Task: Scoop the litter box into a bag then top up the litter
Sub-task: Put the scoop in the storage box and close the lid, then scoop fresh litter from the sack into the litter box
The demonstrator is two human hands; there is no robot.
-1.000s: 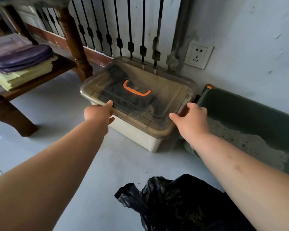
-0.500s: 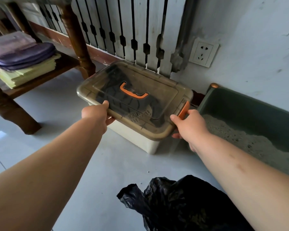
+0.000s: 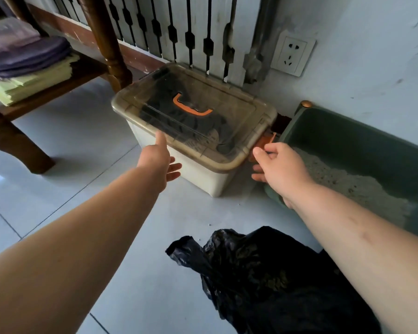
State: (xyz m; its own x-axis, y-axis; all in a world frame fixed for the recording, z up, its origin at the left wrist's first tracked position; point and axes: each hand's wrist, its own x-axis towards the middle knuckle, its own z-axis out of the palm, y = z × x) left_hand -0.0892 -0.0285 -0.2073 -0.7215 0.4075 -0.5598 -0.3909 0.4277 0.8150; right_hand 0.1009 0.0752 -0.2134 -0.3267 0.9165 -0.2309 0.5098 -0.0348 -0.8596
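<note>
A cream storage bin [image 3: 198,169] with a clear lid [image 3: 229,109] and an orange handle [image 3: 191,108] stands on the floor by the wall. My left hand [image 3: 158,161] has its thumb up against the lid's front rim, with straight fingers below the rim. My right hand [image 3: 281,166] pinches the orange side latch [image 3: 264,142] at the bin's right end. Right of the bin sits a green litter box [image 3: 348,131] with pale litter [image 3: 348,186] in it. A crumpled black bag [image 3: 263,273] lies on the floor near me, under my right forearm.
A dark wooden table leg [image 3: 104,42] and low shelf [image 3: 58,85] with folded cloths [image 3: 27,59] stand at the left. White balusters [image 3: 191,27] and a wall socket [image 3: 291,53] are behind the bin. Pale floor tiles [image 3: 82,153] stretch between shelf and bag.
The orange side latch, upright against the lid half a second ago, now hangs lower and outward under my right hand. My left hand's fingers have straightened below the rim.
</note>
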